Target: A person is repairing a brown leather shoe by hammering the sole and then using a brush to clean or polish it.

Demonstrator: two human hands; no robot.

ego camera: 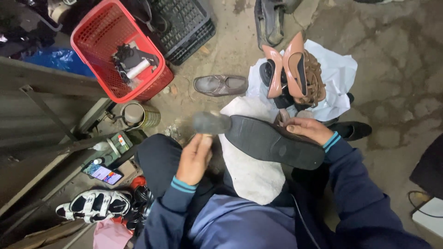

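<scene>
While the person sits over a white fleecy cloth on the lap:
Left hand: fingers closed round a blurred hammer.
Right hand: fingers curled, gripping a black shoe, sole up.
Around: grey loafer, pink heeled shoes, red plastic basket.

- Red plastic basket beside black crate.
- Grey loafer on concrete.
- Pink heels on white cloth.
- Phone, perhaps lit.
- Black-and-white sandal.
</scene>
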